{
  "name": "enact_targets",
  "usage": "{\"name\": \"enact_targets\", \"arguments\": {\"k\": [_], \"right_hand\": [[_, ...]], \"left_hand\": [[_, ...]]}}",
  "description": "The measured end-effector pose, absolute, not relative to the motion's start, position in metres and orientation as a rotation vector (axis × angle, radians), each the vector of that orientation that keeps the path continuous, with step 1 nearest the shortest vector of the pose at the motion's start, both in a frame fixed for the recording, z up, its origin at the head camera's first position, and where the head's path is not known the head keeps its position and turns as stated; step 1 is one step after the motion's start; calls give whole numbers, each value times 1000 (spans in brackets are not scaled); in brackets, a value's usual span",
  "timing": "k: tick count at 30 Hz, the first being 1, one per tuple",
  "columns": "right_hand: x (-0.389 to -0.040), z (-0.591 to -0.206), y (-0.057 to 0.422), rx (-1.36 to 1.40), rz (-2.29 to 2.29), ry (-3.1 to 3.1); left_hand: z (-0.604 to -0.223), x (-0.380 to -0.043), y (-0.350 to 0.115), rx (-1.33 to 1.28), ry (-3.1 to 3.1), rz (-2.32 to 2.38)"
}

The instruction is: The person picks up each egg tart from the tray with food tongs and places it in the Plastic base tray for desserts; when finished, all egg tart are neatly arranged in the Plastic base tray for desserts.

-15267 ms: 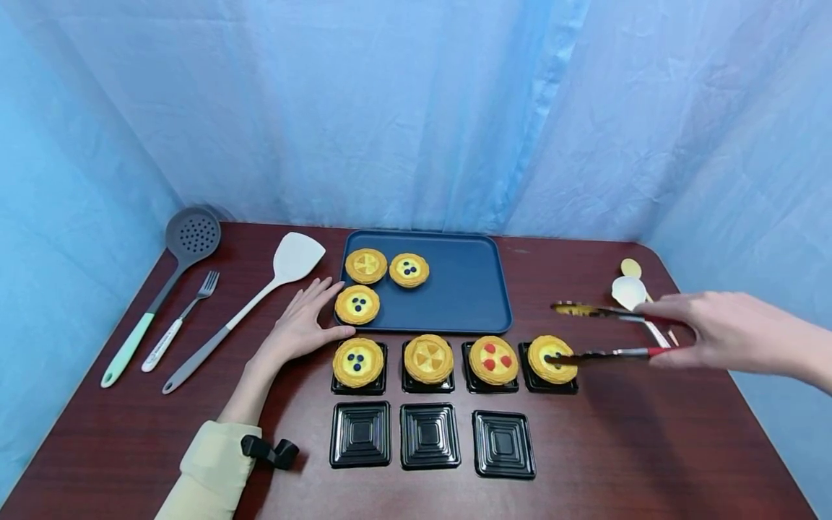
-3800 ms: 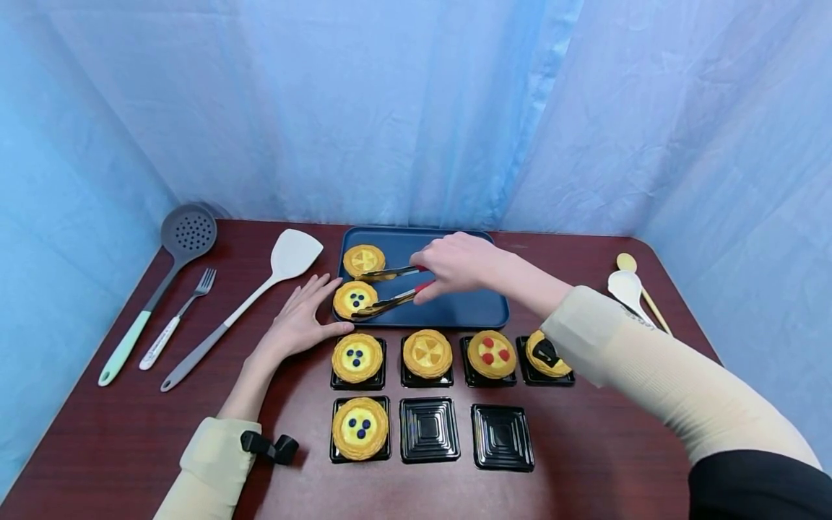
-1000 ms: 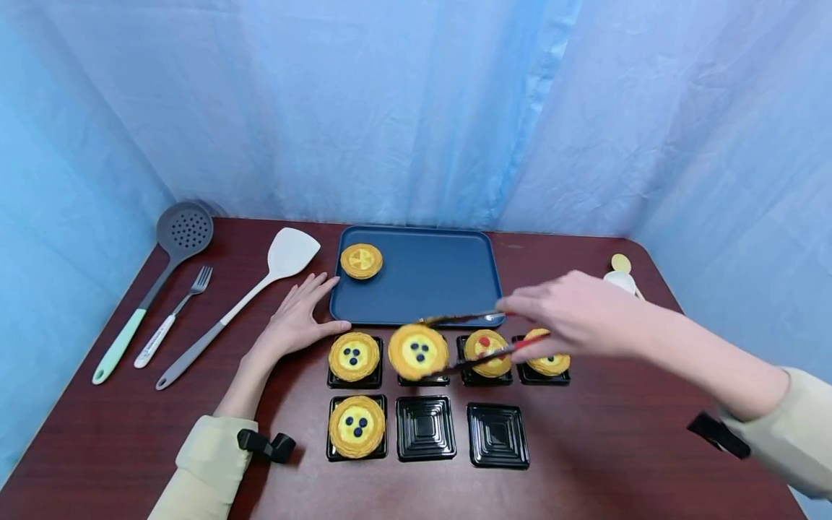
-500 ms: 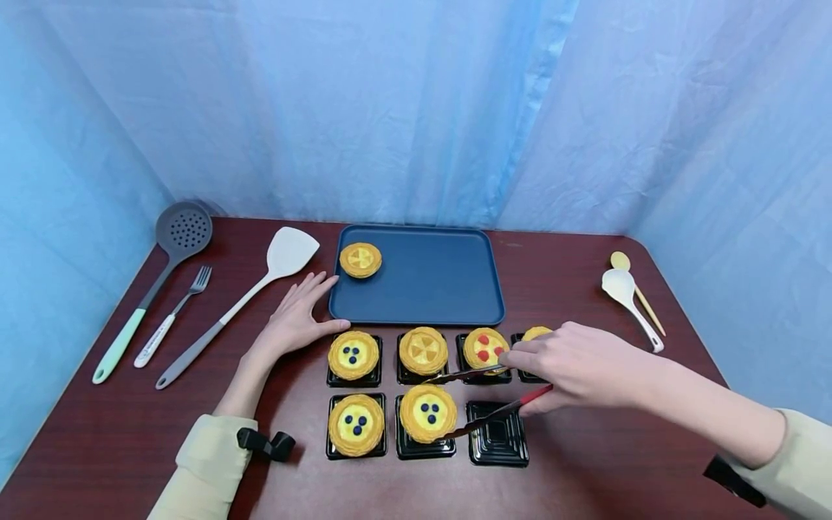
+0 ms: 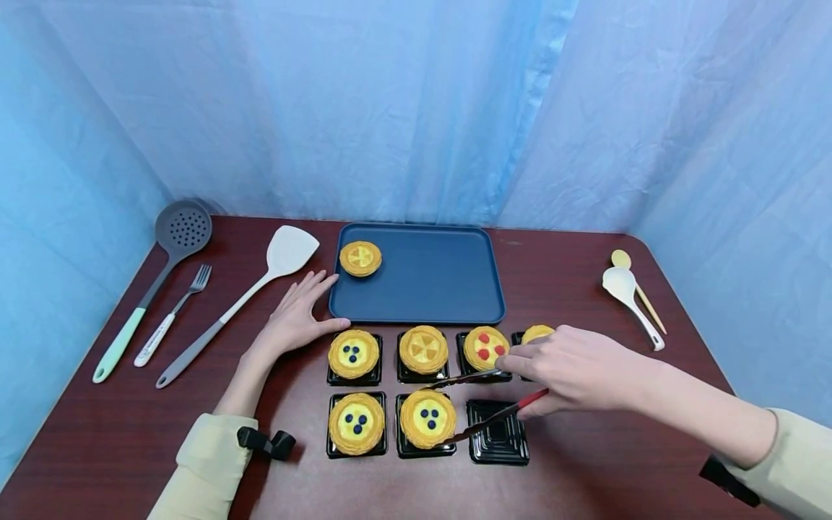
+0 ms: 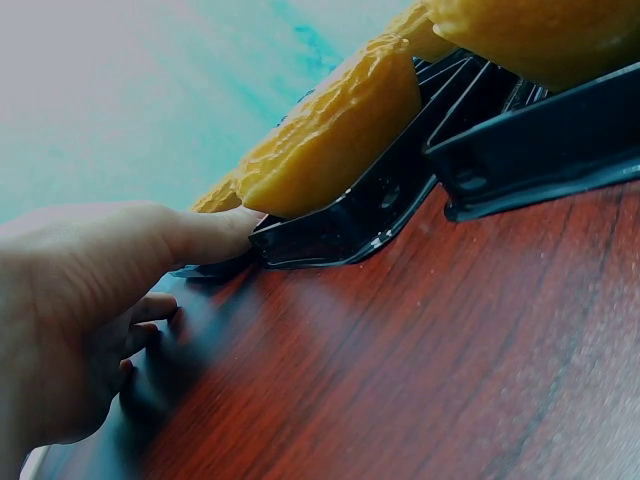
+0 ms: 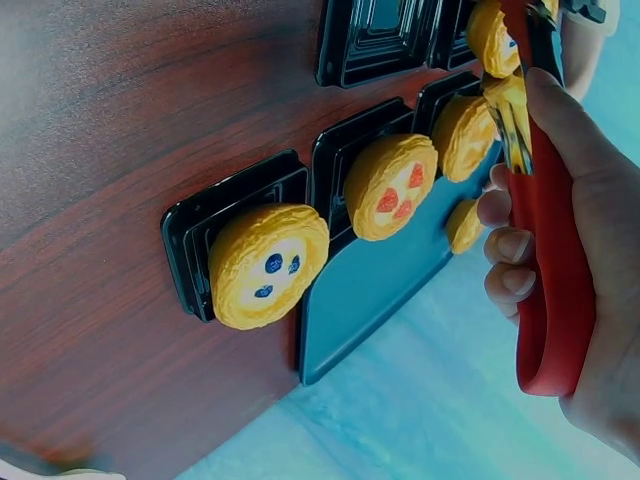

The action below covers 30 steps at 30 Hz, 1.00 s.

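My right hand [image 5: 572, 372] grips red-handled tongs [image 7: 545, 270]. Their metal arms stand apart around a blueberry-topped tart [image 5: 427, 433], which sits in the middle black square tray of the front row. To its left is another blueberry tart [image 5: 356, 425] in its own black tray; to its right, a black tray [image 5: 499, 451] holds nothing. My left hand [image 5: 295, 321] rests at the left edge of the blue serving tray [image 5: 435, 282], fingers spread and thumb near the back-left blueberry tart [image 5: 353, 354]. One orange-topped tart [image 5: 360, 258] lies on the blue tray.
The back row also holds an orange-topped tart [image 5: 423, 349], a strawberry tart [image 5: 481, 343] and a partly hidden tart [image 5: 536, 332]. A skimmer [image 5: 184, 230], fork [image 5: 188, 296] and white turner [image 5: 289, 253] lie left. A white ladle [image 5: 620, 284] and wooden spoon [image 5: 621, 258] lie right.
Two blueberry tarts have gone from the blue tray to the front-left and front-middle black trays. The right hand's tongs lowered the latest one into the middle tray. The left hand stays put.
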State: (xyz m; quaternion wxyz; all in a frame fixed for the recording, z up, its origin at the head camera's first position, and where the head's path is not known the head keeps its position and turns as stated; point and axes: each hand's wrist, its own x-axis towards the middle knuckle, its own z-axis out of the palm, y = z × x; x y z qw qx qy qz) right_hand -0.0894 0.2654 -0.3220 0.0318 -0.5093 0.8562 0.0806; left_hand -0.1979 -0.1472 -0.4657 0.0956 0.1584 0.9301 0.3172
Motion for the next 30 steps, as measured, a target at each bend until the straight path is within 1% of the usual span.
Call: {"name": "enact_targets", "arguments": {"k": [30], "right_hand": [[-91,-328,262,-1519,249,2616]], "left_hand": [[-466,-197,-147,473,2767,953]]}}
